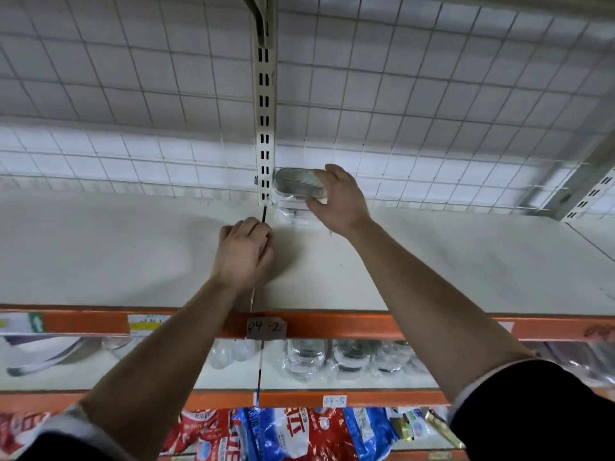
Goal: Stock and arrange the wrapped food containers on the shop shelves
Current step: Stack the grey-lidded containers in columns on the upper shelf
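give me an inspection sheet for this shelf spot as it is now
surface: white top shelf with orange front rail
job's things: clear oval wrapped container at the back, beside the slotted white upright post; more wrapped clear containers on the shelf below
clutter: red and blue bags on the lowest shelf
fingers: right hand grips the oval container; left hand curled on the shelf, contents unclear
cables: thin coloured strip running down below the left hand, nature unclear
surroundings: white wire grid back panel; handwritten tag 04-2
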`<state>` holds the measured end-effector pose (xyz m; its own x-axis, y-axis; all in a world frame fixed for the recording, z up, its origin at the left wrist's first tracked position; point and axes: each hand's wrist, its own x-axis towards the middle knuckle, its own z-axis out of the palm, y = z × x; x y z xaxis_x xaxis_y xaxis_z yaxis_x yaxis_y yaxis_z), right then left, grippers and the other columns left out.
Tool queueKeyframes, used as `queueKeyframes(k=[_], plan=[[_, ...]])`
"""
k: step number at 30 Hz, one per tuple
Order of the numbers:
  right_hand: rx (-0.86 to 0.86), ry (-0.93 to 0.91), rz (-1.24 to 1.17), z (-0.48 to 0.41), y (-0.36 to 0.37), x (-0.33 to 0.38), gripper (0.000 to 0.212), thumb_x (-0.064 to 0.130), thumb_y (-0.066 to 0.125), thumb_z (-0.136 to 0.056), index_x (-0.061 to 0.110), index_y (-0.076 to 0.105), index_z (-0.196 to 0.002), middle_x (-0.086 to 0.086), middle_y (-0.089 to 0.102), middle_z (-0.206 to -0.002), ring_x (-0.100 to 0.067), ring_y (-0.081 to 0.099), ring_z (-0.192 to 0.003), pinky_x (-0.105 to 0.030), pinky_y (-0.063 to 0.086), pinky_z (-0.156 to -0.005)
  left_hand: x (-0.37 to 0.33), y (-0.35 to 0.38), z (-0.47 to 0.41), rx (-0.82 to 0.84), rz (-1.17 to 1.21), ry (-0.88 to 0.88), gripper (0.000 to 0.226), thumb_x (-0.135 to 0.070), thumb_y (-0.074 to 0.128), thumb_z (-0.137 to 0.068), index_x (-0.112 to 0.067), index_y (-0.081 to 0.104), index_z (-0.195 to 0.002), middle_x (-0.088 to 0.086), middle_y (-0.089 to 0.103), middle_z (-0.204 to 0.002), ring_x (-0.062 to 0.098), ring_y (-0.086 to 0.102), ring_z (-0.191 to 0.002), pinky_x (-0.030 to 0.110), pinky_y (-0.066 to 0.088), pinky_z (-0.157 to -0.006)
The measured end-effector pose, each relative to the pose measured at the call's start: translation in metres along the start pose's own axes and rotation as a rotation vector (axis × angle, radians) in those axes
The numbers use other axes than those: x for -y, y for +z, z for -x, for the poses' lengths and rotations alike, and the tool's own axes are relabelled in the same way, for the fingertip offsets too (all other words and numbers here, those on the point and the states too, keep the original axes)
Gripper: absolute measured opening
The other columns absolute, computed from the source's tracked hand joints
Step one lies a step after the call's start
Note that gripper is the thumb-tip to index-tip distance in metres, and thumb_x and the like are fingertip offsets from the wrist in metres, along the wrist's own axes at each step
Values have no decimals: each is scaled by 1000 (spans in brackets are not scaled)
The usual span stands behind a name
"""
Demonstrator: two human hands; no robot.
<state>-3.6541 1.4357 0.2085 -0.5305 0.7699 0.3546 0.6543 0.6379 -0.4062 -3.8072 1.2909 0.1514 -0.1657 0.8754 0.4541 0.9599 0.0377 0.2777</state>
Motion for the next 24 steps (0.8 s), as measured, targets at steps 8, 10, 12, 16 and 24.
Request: queueKeyframes(k=[8,10,12,16,24], plan=[[-246,-24,-252,117,-17,-11,25,11,65,-87,9,68,-111,-6,64,-115,-29,53,-113,-18,33,-90,-54,-14,46,-267,48,76,23,-28,47,-91,-16,66,-94,-1,64,-94,21,61,-84,35,32,-79],[-230,-6,-270,153,-21,-18,25,12,64,-88,10,68,-112,-4,65,-115,-26,54,-112,-18,34,-90,-74,-11,69,-276,56,85,23,-26,48,-91,-14,67,-93,0,65,-93,21,61,-84,34,31,-78],[-235,-24,-264,189,-25,-26,24,12,64,-89,10,67,-112,-4,65,-112,-25,55,-108,-21,39,-90,-94,-7,94,-289,82,86,20,-23,50,-90,-13,67,-91,1,65,-90,22,60,-81,32,31,-76],[-315,-27,-307,254,-21,-44,20,20,61,-89,8,67,-103,-3,64,-98,-20,58,-95,-27,45,-80,-125,13,145,-292,77,126,18,-22,53,-89,-12,68,-85,2,64,-86,23,58,-79,36,33,-77],[-80,81,-273,322,44,-104,19,11,66,-89,7,68,-107,-6,64,-107,-26,59,-106,-25,44,-89,-130,90,215,-27,112,23,27,-26,50,-91,-11,70,-81,0,68,-81,24,62,-78,33,35,-74]])
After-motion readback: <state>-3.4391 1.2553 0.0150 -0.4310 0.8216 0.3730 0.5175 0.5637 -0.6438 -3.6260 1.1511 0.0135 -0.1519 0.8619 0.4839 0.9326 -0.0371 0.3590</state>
